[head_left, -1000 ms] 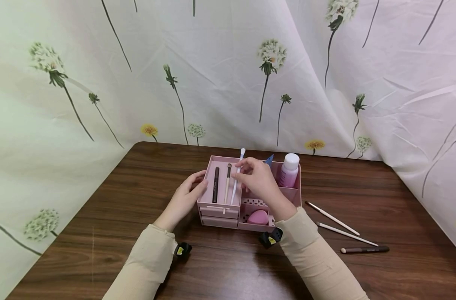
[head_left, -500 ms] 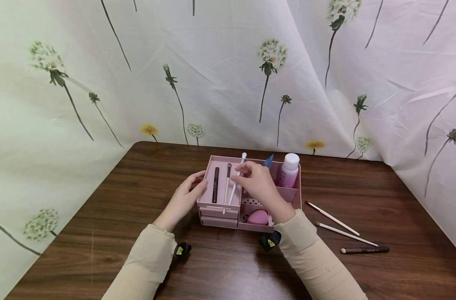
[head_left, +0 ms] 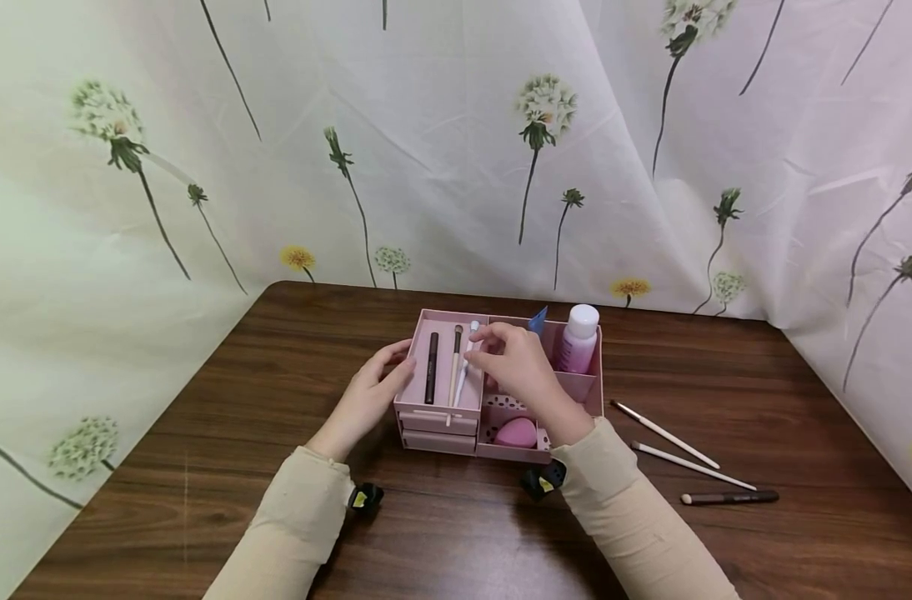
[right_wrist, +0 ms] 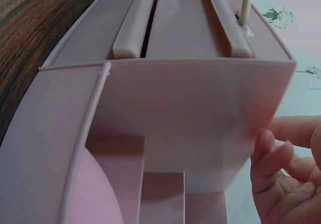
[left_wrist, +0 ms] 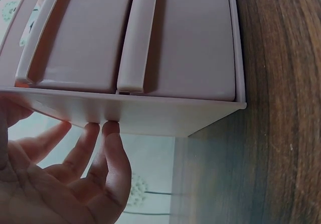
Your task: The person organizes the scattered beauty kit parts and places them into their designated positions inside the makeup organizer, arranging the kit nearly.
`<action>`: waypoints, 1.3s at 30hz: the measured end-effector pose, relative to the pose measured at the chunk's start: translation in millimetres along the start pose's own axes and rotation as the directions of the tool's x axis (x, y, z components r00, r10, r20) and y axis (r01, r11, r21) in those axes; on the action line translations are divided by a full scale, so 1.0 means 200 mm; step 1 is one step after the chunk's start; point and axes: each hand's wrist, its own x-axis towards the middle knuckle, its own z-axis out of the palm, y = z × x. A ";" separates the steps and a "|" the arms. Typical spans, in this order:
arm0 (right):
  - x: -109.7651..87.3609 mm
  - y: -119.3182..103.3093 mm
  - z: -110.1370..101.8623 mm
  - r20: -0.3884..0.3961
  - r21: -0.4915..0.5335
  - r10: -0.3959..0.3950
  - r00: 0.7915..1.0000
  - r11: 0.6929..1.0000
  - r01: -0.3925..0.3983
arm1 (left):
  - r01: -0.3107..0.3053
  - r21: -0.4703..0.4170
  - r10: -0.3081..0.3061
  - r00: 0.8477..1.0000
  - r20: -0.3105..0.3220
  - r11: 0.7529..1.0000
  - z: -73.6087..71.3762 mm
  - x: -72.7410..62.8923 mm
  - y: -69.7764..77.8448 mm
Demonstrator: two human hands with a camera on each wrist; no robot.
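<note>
A pink cosmetics organizer stands on the table. In its upper left tray lie a dark slim stick and a pale-handled makeup brush; a handle end pokes out through the tray's front. My right hand pinches a white makeup brush between thumb and index finger, with the brush slanting inside the tray at its right side. My left hand rests against the organizer's left wall; its fingertips touch that wall in the left wrist view.
Right compartments hold a pink bottle with a white cap, a blue-tipped item and a pink makeup sponge. Two white-handled brushes and a dark brush lie on the table to the right. Floral cloth hangs behind.
The white brush has come down and toward me, so its head now lies within the tray's back edge. My right hand has barely shifted; my left hand stays in place.
</note>
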 end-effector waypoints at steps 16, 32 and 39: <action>-0.13 0.02 -0.13 -0.048 0.229 -0.035 0.998 0.972 0.045 | -0.007 0.002 0.007 1.000 -0.011 1.000 0.00 -0.01 -0.01; -0.29 0.05 -0.23 -0.070 0.256 -0.080 0.994 0.962 0.096 | -0.009 0.005 0.009 1.000 -0.015 1.000 0.01 -0.03 -0.01; -0.36 0.08 -0.26 -0.083 0.242 -0.103 0.991 0.963 0.120 | -0.020 0.013 0.020 1.000 -0.017 1.000 0.01 -0.04 -0.02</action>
